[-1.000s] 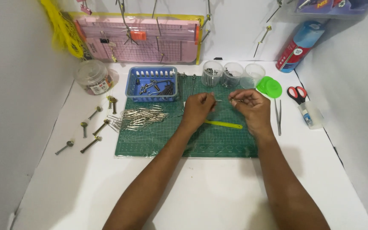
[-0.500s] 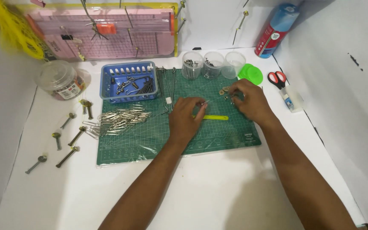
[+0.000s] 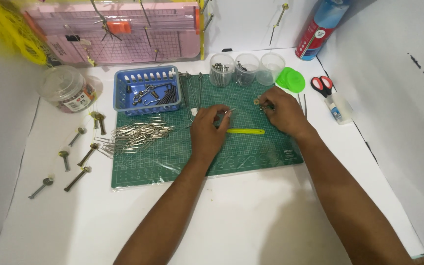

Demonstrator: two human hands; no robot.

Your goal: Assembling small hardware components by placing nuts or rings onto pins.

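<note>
Both hands over green cutting mat (image 3: 172,162): left hand (image 3: 208,131) pinches thin metal wire (image 3: 231,111); right hand (image 3: 281,112) pinches small brass-coloured fitting (image 3: 257,101). Assembly step, apparently; alignment needs care.

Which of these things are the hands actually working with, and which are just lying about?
In use: left hand and right hand pinching small metal parts over the green cutting mat.

Lying about: yellow tool, pile of metal pins, blue tray, red scissors, green lids, three clear cups.

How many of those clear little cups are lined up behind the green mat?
3, in a row at the mat's far edge: left cup, middle cup and right cup. None seems hidden.
</note>
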